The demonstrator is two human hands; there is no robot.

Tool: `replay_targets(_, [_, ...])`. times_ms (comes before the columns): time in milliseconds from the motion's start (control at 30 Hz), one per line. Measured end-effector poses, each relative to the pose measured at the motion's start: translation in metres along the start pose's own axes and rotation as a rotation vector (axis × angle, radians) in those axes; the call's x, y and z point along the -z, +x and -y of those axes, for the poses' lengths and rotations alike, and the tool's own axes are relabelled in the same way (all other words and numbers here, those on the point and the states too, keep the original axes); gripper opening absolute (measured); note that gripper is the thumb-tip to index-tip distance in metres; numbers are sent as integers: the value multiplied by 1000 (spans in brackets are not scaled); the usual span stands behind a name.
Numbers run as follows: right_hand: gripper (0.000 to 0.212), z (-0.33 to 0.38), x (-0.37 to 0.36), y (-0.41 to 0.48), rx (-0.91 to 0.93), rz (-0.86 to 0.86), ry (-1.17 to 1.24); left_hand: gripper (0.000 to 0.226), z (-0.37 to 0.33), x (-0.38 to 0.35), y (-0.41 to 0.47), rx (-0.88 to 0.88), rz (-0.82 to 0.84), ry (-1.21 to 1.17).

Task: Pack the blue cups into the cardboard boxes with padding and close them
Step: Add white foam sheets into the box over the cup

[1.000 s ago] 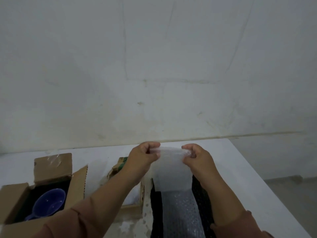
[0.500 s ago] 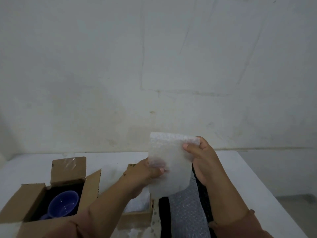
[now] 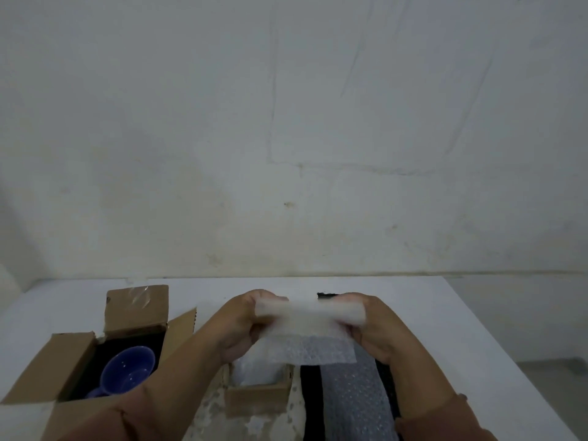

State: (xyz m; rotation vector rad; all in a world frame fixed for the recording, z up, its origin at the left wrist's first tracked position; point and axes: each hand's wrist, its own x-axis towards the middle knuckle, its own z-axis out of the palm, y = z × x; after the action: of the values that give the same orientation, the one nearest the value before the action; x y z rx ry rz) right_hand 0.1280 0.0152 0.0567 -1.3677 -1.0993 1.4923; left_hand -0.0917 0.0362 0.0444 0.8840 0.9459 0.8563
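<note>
Above the white table, I hold a piece of bubble wrap with both hands. My left hand is curled tight around the left end of it. My right hand is curled tight around the right end. The top part looks folded over into a thick white strip between my hands. The rest hangs down as a thin bumpy sheet.

Under my hands sits a small cardboard box. It is open, and I can see something white and crinkly inside it. I cannot tell if a cup is in there.

To the left is another cardboard box, well apart from my hands. Its flaps stand open. The inside is dark, and a blue cup lies in it with its open mouth tipped up toward me. My left arm hides the near part of this box.

To the right of the small box, a long strip of bubble wrap lies flat on something black. It runs toward me, under my right arm.

Behind the table is a plain pale wall.
</note>
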Motion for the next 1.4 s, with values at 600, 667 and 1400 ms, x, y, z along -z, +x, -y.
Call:
replay_targets(600, [34,-37,-54,50,-101,-3,-514,52,23,38,5,56,-434,785])
replay_targets(667, [36,-43,-63,57,-45,-36,-681,45,28,36,4,7,-420,976])
replay_targets(1400, [66,-49,-80,63,223,363,-1971,63,37,55,9,-32,147,2159])
